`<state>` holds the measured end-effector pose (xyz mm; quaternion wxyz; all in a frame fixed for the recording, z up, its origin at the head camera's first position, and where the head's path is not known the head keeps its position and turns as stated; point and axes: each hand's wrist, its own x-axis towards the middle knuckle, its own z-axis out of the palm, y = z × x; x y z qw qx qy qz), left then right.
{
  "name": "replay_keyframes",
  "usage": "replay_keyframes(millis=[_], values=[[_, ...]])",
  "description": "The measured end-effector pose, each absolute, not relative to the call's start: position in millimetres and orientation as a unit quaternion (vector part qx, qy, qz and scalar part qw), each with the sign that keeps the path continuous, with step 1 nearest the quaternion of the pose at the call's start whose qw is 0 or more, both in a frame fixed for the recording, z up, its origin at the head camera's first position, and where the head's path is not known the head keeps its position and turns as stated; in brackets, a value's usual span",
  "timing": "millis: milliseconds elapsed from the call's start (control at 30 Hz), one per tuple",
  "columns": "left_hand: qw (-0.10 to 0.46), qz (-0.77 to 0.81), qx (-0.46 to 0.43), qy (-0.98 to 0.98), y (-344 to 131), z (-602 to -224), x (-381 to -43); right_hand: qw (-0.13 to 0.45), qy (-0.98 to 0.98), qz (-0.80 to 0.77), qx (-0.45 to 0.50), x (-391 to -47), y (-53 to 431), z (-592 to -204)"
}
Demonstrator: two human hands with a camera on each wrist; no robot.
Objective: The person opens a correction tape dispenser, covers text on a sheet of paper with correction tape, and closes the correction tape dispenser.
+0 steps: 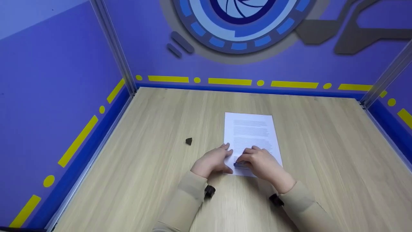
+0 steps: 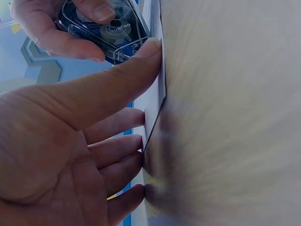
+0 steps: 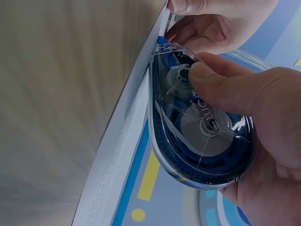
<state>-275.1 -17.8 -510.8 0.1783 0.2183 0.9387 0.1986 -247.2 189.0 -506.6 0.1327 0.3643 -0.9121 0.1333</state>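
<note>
A clear and dark blue correction tape dispenser (image 3: 202, 136) is pinched between the thumb and fingers of my right hand (image 1: 262, 162). Its blue tip is down at the lower left part of a printed paper sheet (image 1: 251, 129). My left hand (image 1: 214, 161) rests at the sheet's left edge, fingers fairly straight, with the thumb pressing the near corner. In the left wrist view, that thumb (image 2: 117, 80) lies on the paper close to the dispenser's tip. Most of the dispenser is hidden under my right hand in the head view.
A small dark wedge-shaped piece (image 1: 189, 141) lies on the wooden table (image 1: 154, 129), left of the sheet. Blue panels (image 1: 151, 61) with yellow markings stand along the table's back and sides. Black wrist devices (image 1: 210, 191) sit below both sleeves.
</note>
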Motion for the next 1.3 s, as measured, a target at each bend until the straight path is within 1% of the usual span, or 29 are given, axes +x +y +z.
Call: replay_keyframes(millis=[367,800,1100,1300], values=[[0.175,0.198,0.219,0.939,-16.9,-513.4,-274.5,0.109,-0.926,0.104,0.345,-242.3,184.3,-502.8],[0.163,0.199,0.227,0.939,-17.7,-512.1,-274.7,0.064,-0.933,0.037,0.351,-245.8,167.7,-479.2],[0.169,0.204,0.216,0.94,-17.1,-511.5,-275.0,0.053,-0.934,0.026,0.352,-248.8,164.7,-478.2],[0.169,0.21,0.218,0.938,-17.7,-510.9,-274.0,0.057,-0.931,0.023,0.359,-249.4,166.7,-477.8]])
